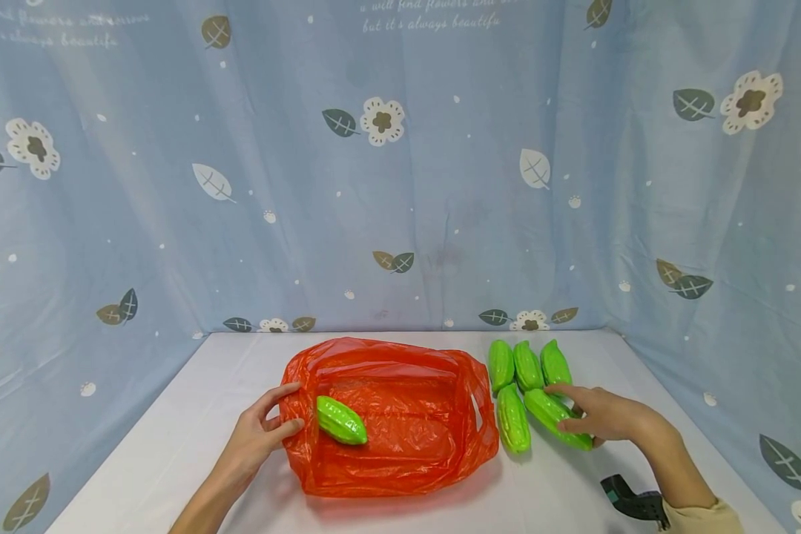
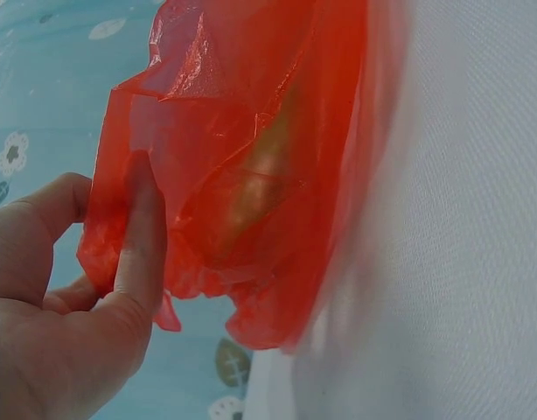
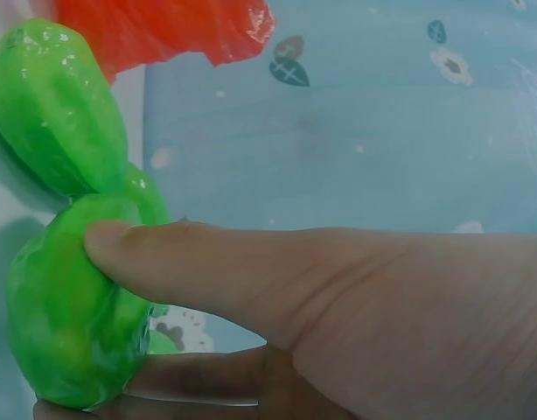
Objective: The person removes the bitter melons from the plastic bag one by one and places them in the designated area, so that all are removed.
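Observation:
A red plastic bag [image 1: 387, 478] lies spread with its mouth gaping. One green bitter gourd [image 1: 342, 420] rests inside it at the left; in the left wrist view its shape shows dimly through the film. My left hand [image 1: 262, 430] pinches the left rim of the bag between thumb and fingers. On the right, my right hand [image 1: 607, 415] grips a bitter gourd [image 1: 549, 413] from its right side, thumb on the near face and fingers around the far one. Another bitter gourd [image 1: 512, 420] lies just left of it, beside the bag's right edge.
Behind the two front gourds, three more bitter gourds [image 1: 527, 366] stand in a row on the white table [image 1: 547, 497]. A blue patterned curtain [image 1: 440, 185] encloses the back and sides. A dark strap [image 1: 634, 503] circles the right wrist.

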### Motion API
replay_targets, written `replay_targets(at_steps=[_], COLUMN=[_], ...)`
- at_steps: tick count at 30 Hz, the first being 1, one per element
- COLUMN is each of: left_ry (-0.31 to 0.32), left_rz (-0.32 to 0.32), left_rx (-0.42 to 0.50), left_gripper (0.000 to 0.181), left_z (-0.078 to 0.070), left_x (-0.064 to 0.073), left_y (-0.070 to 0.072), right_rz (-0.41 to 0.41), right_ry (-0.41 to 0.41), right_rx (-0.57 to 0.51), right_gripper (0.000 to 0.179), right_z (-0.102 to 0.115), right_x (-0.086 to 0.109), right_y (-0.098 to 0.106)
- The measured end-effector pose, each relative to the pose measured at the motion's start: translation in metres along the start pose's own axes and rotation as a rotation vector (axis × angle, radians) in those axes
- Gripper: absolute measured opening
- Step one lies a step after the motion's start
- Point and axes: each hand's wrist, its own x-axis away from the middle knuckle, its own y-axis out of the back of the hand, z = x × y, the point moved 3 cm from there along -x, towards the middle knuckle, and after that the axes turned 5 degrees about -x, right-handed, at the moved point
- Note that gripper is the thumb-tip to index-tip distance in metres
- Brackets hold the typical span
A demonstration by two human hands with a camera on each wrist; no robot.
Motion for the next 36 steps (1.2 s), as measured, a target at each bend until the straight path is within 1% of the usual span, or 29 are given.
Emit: replay_targets(at_steps=[8,15,24,28,32,36], left_ry=[-0.005,-0.005,-0.002,-0.006,-0.012,-0.017], left_rz=[0.006,0.004,-0.005,-0.004,-0.001,0.004], left_rx=[0.013,0.01,-0.009,-0.01,0.003,0.012], left_gripper=[0.063,0.063,0.063,0.063,0.062,0.062], left_z=[0.001,0.002,0.002,0.002,0.002,0.002], left_x=[0.001,0.0,0.0,0.0,-0.001,0.0], left_y=[0.0,0.0,0.0,0.0,-0.001,-0.001], right_rz=[0.001,-0.01,-0.009,-0.008,-0.025,-0.041], right_ry=[-0.059,-0.072,-0.124,-0.121,-0.108,-0.119], right_rx=[-0.002,-0.012,0.016,0.024,0.034,0.047], right_gripper=[0.068,0.066,0.075,0.078,0.078,0.079], right_z=[-0.005,-0.005,-0.002,-0.001,-0.001,-0.001], right_x=[-0.005,-0.007,-0.01,-0.012,-0.014,-0.015], right_y=[-0.003,-0.007,-0.011,-0.013,-0.016,-0.017])
